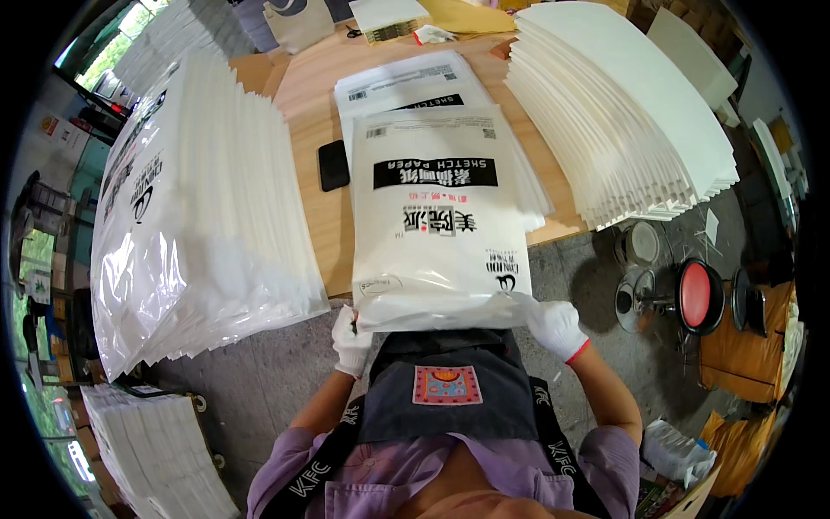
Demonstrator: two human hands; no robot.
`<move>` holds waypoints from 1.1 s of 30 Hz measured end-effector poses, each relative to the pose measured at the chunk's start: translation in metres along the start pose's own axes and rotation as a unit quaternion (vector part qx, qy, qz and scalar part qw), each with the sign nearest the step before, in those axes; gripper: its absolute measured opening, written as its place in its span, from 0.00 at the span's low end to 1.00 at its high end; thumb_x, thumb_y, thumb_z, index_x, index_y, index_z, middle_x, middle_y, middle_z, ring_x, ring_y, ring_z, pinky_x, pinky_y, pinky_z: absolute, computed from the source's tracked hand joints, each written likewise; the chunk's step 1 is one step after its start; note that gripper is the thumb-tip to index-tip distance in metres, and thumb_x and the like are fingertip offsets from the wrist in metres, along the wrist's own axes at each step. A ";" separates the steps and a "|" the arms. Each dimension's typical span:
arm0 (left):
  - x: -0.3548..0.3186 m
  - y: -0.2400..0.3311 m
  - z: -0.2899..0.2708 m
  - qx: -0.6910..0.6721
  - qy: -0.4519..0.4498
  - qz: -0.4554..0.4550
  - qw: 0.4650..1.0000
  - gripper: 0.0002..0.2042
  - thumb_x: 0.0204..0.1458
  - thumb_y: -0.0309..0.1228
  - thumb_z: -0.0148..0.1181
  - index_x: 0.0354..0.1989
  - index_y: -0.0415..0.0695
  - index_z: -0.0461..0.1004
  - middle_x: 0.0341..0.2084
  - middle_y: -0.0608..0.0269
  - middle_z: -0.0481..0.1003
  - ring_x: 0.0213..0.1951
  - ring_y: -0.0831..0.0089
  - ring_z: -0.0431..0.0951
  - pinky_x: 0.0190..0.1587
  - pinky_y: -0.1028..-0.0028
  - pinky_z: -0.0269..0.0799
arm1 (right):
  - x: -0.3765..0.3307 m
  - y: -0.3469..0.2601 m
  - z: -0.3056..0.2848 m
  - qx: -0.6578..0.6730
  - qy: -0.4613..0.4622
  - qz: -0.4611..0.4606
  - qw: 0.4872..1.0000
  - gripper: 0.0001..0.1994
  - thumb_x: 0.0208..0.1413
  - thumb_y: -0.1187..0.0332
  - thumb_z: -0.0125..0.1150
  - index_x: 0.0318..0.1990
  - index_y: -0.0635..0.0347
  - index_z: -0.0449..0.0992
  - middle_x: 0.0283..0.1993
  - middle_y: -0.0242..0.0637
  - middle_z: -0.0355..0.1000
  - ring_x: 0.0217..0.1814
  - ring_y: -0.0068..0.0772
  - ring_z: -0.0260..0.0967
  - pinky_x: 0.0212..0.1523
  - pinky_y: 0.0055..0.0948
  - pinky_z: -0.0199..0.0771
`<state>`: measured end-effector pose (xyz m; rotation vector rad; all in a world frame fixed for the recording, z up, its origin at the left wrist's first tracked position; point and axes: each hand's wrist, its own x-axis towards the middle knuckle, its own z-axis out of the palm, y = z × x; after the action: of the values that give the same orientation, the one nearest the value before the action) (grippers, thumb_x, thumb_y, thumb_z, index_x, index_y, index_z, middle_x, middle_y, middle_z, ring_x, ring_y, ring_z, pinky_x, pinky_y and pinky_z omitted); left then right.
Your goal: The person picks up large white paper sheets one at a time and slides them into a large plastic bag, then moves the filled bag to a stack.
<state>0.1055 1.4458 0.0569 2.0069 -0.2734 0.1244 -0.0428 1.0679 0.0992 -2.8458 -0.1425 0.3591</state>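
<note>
A white plastic bag of sketch paper with a black label band lies on the wooden table, its near end hanging over the table's front edge. My left hand, in a white glove, grips the bag's near left corner. My right hand, also gloved, holds the near right corner. The bag rests on top of a pile of similar filled bags. Both forearms come up from beside my dark apron.
A tall leaning stack of bagged packs stands at the left. A fanned stack of white sheets fills the right. A black phone lies beside the bag. A red stool and fan stand on the floor right.
</note>
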 end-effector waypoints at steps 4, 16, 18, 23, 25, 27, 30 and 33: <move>-0.027 -0.034 -0.044 0.205 -0.207 -0.122 0.949 0.05 0.50 0.26 0.55 0.26 0.40 0.66 0.24 0.58 0.70 0.30 0.69 0.73 0.36 0.70 0.69 | -0.008 -0.010 -0.043 0.209 -0.221 0.014 0.953 0.17 0.54 0.64 0.48 0.50 0.51 0.74 0.49 0.39 0.74 0.49 0.44 0.72 0.52 0.37 0.71; 0.106 0.044 0.009 -0.106 -0.126 -0.073 0.984 0.15 0.59 0.36 0.54 0.47 0.38 0.75 0.35 0.57 0.79 0.35 0.73 0.76 0.42 0.74 0.71 | 0.088 0.064 0.073 0.740 0.094 0.185 0.640 0.17 0.61 0.64 0.52 0.52 0.67 0.70 0.46 0.35 0.73 0.45 0.27 0.69 0.47 0.28 0.70; 0.131 0.125 0.003 -0.099 -0.095 0.004 0.991 0.13 0.59 0.34 0.54 0.46 0.37 0.75 0.34 0.59 0.78 0.33 0.74 0.76 0.40 0.74 0.72 | 0.085 0.036 0.055 0.772 0.030 0.123 0.623 0.19 0.62 0.65 0.50 0.56 0.67 0.67 0.52 0.37 0.71 0.51 0.29 0.68 0.52 0.30 0.68; 0.137 0.255 -0.059 0.075 -0.087 0.253 0.961 0.11 0.57 0.32 0.57 0.43 0.37 0.75 0.29 0.62 0.76 0.30 0.76 0.75 0.32 0.71 0.71 | 0.110 -0.029 0.024 0.845 -0.046 -0.024 0.532 0.26 0.62 0.60 0.54 0.62 0.65 0.60 0.61 0.39 0.65 0.62 0.31 0.63 0.62 0.33 0.63; 0.129 0.264 -0.107 0.170 0.004 0.419 0.892 0.13 0.57 0.32 0.57 0.46 0.37 0.74 0.32 0.60 0.76 0.31 0.74 0.76 0.33 0.72 0.73 | 0.147 -0.045 -0.003 0.843 -0.065 -0.033 0.532 0.26 0.61 0.62 0.53 0.63 0.66 0.59 0.62 0.38 0.64 0.62 0.31 0.62 0.62 0.31 0.61; 0.102 0.226 -0.165 -0.054 0.126 0.273 0.952 0.18 0.60 0.34 0.52 0.55 0.39 0.67 0.41 0.60 0.75 0.41 0.71 0.75 0.44 0.72 0.72 | 0.191 -0.073 -0.048 0.795 -0.078 -0.100 0.593 0.27 0.61 0.61 0.52 0.64 0.66 0.59 0.62 0.38 0.64 0.63 0.30 0.60 0.62 0.28 0.61; 0.110 0.258 -0.265 -0.101 0.332 0.309 0.885 0.12 0.63 0.39 0.47 0.41 0.42 0.68 0.28 0.73 0.66 0.32 0.83 0.66 0.33 0.81 0.62 | 0.261 -0.141 -0.128 0.703 0.008 -0.232 0.672 0.23 0.61 0.57 0.53 0.57 0.64 0.65 0.53 0.34 0.66 0.54 0.25 0.62 0.53 0.25 0.63; 0.148 0.292 -0.338 -0.049 0.414 0.330 0.847 0.10 0.63 0.35 0.48 0.37 0.41 0.68 0.24 0.74 0.64 0.27 0.84 0.63 0.29 0.80 0.59 | 0.319 -0.220 -0.216 0.663 -0.001 -0.286 0.692 0.18 0.57 0.54 0.59 0.43 0.60 0.74 0.34 0.26 0.70 0.35 0.17 0.65 0.35 0.20 0.65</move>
<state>0.1876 1.6081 0.4909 1.5019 -0.3782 1.3452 0.3062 1.2662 0.2879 -1.2443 -0.5039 0.1753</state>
